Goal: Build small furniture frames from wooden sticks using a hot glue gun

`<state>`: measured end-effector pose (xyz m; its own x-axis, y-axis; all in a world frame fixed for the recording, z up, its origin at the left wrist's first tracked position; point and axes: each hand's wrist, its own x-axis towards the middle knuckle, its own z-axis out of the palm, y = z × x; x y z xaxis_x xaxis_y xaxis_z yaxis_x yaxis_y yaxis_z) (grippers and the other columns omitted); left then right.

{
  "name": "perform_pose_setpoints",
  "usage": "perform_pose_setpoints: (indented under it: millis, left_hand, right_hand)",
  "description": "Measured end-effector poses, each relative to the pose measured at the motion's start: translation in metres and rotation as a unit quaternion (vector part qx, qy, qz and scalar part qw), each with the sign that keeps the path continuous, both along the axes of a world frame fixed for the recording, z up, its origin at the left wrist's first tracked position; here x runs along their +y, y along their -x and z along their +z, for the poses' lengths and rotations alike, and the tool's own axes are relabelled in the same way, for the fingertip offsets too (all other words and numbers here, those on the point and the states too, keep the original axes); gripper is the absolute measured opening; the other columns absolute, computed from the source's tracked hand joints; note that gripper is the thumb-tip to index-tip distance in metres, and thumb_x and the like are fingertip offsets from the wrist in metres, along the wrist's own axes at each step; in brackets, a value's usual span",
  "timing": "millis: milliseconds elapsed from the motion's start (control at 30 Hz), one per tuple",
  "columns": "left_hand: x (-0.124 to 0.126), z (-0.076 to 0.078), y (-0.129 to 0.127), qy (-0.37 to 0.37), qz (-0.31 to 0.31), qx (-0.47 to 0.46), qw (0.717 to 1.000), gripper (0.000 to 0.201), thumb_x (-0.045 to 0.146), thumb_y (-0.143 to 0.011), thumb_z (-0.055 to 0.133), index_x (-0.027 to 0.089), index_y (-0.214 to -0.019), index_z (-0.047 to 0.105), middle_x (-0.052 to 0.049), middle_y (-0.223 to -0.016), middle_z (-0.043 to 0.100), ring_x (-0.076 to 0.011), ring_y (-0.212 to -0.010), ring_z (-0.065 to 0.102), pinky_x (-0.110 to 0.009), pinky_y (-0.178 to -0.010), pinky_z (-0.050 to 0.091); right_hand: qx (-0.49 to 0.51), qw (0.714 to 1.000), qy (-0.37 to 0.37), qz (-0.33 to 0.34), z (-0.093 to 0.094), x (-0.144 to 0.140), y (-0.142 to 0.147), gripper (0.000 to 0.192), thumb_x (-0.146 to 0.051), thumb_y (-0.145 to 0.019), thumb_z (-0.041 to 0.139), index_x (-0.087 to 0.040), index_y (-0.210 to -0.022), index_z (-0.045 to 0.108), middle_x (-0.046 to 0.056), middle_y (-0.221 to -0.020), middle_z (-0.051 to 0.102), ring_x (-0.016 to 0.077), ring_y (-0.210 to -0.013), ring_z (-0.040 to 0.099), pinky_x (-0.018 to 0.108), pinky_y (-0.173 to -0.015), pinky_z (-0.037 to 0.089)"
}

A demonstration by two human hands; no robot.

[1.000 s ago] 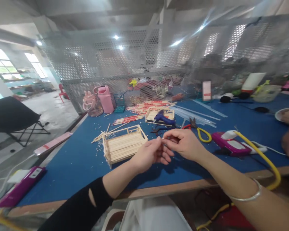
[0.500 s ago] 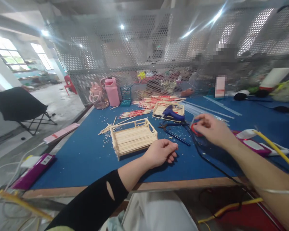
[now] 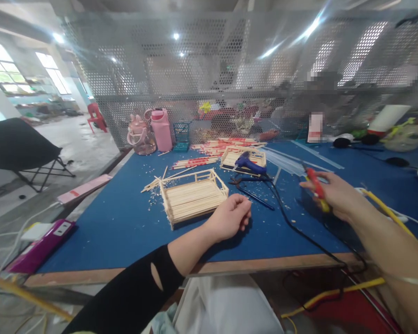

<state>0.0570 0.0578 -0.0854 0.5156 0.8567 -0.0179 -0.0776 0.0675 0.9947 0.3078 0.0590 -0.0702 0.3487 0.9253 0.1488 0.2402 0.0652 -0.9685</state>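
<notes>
My left hand (image 3: 231, 213) rests on the blue table at the front right corner of a small tray-like frame built of wooden sticks (image 3: 191, 197). Its fingers are curled closed, and nothing shows in them. On the right, my right hand (image 3: 334, 192) grips a red-and-yellow-handled tool (image 3: 315, 183) above the table; its narrow dark tip points up and away, and its exact kind is unclear. Between the hands lie blue-handled pliers (image 3: 256, 197). Behind them a blue glue gun (image 3: 251, 164) rests against a second stick frame (image 3: 226, 160).
Red-marked wooden sticks (image 3: 216, 148) are piled at the back, near clear plastic strips (image 3: 289, 162). A black cord (image 3: 282, 208) crosses the table to its front edge. Two pink bottles (image 3: 161, 132) stand back left. A purple power strip (image 3: 43, 246) is at the left edge.
My right hand has moved right, away from a clear and red item, and now shows the red-and-yellow tool raised in its grip. My left hand has stayed nearly in place, fingers still curled.
</notes>
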Motion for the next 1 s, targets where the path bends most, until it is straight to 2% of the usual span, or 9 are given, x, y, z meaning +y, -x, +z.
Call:
perform_pose_setpoints:
  millis: [100, 167, 200, 333, 533, 700, 767, 867, 1000]
  left_hand:
    - [-0.002, 0.004, 0.0, -0.038, 0.014, -0.022, 0.999, 0.03, 0.041, -0.072, 0.067, 0.018, -0.07, 0.048, 0.005, -0.058, 0.052, -0.0063, -0.047, 0.047, -0.02, -0.046, 0.039]
    - [-0.004, 0.006, 0.001, -0.073, 0.015, -0.018, 0.997, 0.031, 0.041, -0.068, 0.071, 0.016, -0.069, 0.053, 0.004, -0.056, 0.053, -0.0066, -0.049, 0.048, -0.02, -0.049, 0.039]
    - [-0.005, 0.007, 0.001, -0.088, 0.016, -0.017, 0.996, 0.031, 0.041, -0.066, 0.072, 0.015, -0.069, 0.056, 0.004, -0.055, 0.053, -0.0065, -0.048, 0.048, -0.02, -0.049, 0.038]
    - [-0.006, 0.008, 0.002, -0.093, 0.013, -0.03, 0.995, 0.036, 0.044, -0.059, 0.078, 0.013, -0.069, 0.063, 0.003, -0.055, 0.057, -0.0062, -0.048, 0.047, -0.021, -0.05, 0.038]
    - [-0.007, 0.008, 0.003, -0.03, -0.034, -0.078, 0.996, 0.037, 0.045, -0.06, 0.078, 0.013, -0.07, 0.063, 0.001, -0.054, 0.063, -0.009, -0.049, 0.055, -0.021, -0.05, 0.04]
    - [-0.007, 0.009, 0.002, -0.019, -0.04, -0.106, 0.993, 0.042, 0.051, -0.06, 0.077, 0.013, -0.069, 0.063, 0.001, -0.047, 0.059, -0.0098, -0.043, 0.053, -0.022, -0.047, 0.04]
    - [-0.007, 0.008, 0.003, -0.05, -0.007, -0.082, 0.995, 0.042, 0.051, -0.059, 0.077, 0.013, -0.064, 0.061, 0.002, -0.047, 0.058, -0.008, -0.043, 0.049, -0.021, -0.046, 0.04]
    - [-0.007, 0.005, 0.005, -0.145, 0.043, -0.016, 0.988, 0.029, 0.04, -0.067, 0.074, 0.014, -0.064, 0.063, 0.001, -0.054, 0.061, -0.0077, -0.049, 0.051, -0.02, -0.05, 0.042]
    - [-0.009, 0.001, 0.011, -0.322, 0.044, 0.076, 0.943, 0.01, 0.026, -0.078, 0.064, 0.016, -0.077, 0.066, -0.001, -0.068, 0.068, -0.0111, -0.061, 0.06, -0.021, -0.06, 0.047]
  right_hand:
    - [0.153, 0.985, 0.033, 0.077, 0.004, -0.042, 0.033, 0.023, -0.029, -0.059, 0.076, -0.028, -0.072, 0.057, -0.005, -0.048, 0.047, 0.0061, -0.039, 0.045, 0.022, -0.039, 0.034]
    - [0.178, 0.978, 0.031, 0.103, 0.003, -0.059, 0.06, 0.039, -0.028, -0.055, 0.078, -0.025, -0.089, 0.058, -0.006, -0.052, 0.053, 0.0079, -0.042, 0.048, 0.021, -0.04, 0.039]
    - [0.191, 0.978, 0.002, 0.087, 0.002, -0.063, 0.073, 0.046, -0.03, -0.056, 0.077, -0.025, -0.097, 0.056, -0.007, -0.052, 0.053, 0.0084, -0.042, 0.049, 0.02, -0.04, 0.039]
    - [0.177, 0.977, -0.008, 0.115, -0.009, -0.06, 0.109, 0.04, -0.039, -0.065, 0.072, -0.019, -0.095, 0.056, -0.006, -0.049, 0.054, 0.0094, -0.041, 0.049, 0.021, -0.039, 0.04]
    - [0.251, 0.96, -0.013, 0.126, -0.019, -0.052, 0.128, 0.03, -0.041, -0.067, 0.071, -0.018, -0.078, 0.055, -0.006, -0.047, 0.053, 0.0078, -0.04, 0.05, 0.018, -0.04, 0.041]
    - [0.287, 0.95, -0.038, 0.116, -0.018, -0.053, 0.138, 0.04, -0.041, -0.063, 0.073, -0.02, -0.091, 0.054, -0.008, -0.046, 0.052, 0.0078, -0.036, 0.048, 0.018, -0.036, 0.038]
    - [0.278, 0.952, -0.045, 0.119, -0.016, -0.053, 0.136, 0.042, -0.041, -0.065, 0.072, -0.02, -0.096, 0.053, -0.009, -0.044, 0.05, 0.0084, -0.034, 0.046, 0.018, -0.034, 0.037]
    - [0.242, 0.961, -0.035, 0.129, -0.013, -0.054, 0.128, 0.032, -0.042, -0.068, 0.069, -0.019, -0.083, 0.054, -0.008, -0.043, 0.049, 0.0083, -0.035, 0.046, 0.019, -0.035, 0.038]
    - [0.199, 0.972, -0.018, 0.123, -0.012, -0.055, 0.124, 0.031, -0.043, -0.068, 0.07, -0.019, -0.076, 0.053, -0.006, -0.049, 0.051, 0.0089, -0.039, 0.048, 0.021, -0.036, 0.041]
